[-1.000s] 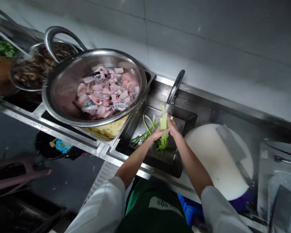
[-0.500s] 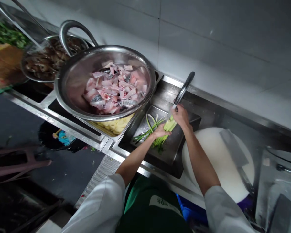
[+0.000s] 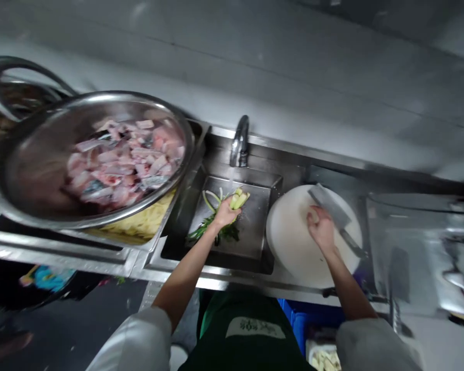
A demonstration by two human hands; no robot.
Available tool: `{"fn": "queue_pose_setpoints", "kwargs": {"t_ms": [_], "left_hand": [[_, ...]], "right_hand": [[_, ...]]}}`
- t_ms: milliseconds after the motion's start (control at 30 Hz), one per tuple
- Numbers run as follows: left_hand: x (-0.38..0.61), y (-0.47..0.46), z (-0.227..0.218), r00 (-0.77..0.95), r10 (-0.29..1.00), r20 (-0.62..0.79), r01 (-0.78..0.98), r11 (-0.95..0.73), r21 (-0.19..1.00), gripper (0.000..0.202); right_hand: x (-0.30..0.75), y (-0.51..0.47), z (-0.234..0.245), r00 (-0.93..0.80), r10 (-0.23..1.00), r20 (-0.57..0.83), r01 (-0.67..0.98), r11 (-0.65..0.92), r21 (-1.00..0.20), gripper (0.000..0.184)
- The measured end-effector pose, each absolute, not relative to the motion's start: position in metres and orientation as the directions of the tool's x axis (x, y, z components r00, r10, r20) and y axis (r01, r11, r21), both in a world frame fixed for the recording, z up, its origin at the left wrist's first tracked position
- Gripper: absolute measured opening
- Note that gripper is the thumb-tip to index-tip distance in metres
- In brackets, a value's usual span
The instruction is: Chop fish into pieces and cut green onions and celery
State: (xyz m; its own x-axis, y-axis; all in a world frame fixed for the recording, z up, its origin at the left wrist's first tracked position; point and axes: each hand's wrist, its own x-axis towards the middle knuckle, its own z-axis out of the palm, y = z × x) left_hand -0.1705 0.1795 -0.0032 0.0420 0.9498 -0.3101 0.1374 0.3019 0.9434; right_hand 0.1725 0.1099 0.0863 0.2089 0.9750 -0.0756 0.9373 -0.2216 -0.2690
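Note:
My left hand (image 3: pixel 226 213) is closed round a bunch of celery (image 3: pixel 238 198) in the metal sink (image 3: pixel 251 242). The pale stalk ends point up and right, and the dark leaves hang toward the sink floor. Water runs from the curved faucet (image 3: pixel 239 143) just behind the bunch. My right hand (image 3: pixel 320 226) is over the round white cutting board (image 3: pixel 290 242), its fingers bent and blurred, so I cannot tell whether they hold anything. Close beside it a cleaver (image 3: pixel 330 206) lies on the board, its handle toward the lower right.
On the left a large steel bowl (image 3: pixel 23 216) of cut fish pieces (image 3: pixel 119 159) stands over a tray of pale yellow slices (image 3: pixel 139 219). Blue crates (image 3: pixel 313 319) are below the counter. A metal surface (image 3: pixel 410 257) with utensils lies to the right.
My right hand has left the celery and moved right, over the cutting board. My left hand still grips the bunch. The view has swung right, and running water now shows at the faucet.

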Motion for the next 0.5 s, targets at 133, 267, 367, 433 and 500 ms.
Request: {"fn": "queue_pose_setpoints", "kwargs": {"t_ms": [133,267,367,433,500], "left_hand": [[-0.127,0.162,0.021,0.291,0.93,-0.226,0.598,0.008,0.802,0.047],[-0.038,0.139,0.049,0.485,0.828,-0.282,0.777,-0.261,0.573,0.051],[0.029,0.125,0.056,0.575,0.77,-0.278,0.786,-0.425,0.448,0.052],[0.065,0.118,0.055,0.567,0.777,-0.275,0.805,-0.45,0.386,0.049],[0.098,0.111,0.052,0.52,0.812,-0.263,0.835,-0.42,0.355,0.046]], "right_hand": [[0.277,0.036,0.089,0.563,0.806,-0.183,0.826,-0.54,0.165,0.052],[0.298,0.04,0.074,0.474,0.816,-0.331,0.88,-0.427,0.209,0.045],[0.297,0.056,0.074,0.409,0.843,-0.35,0.912,-0.388,0.132,0.044],[0.3,0.051,0.077,0.39,0.862,-0.323,0.917,-0.396,0.052,0.038],[0.302,0.03,0.08,0.399,0.87,-0.289,0.906,-0.423,-0.022,0.03]]}}
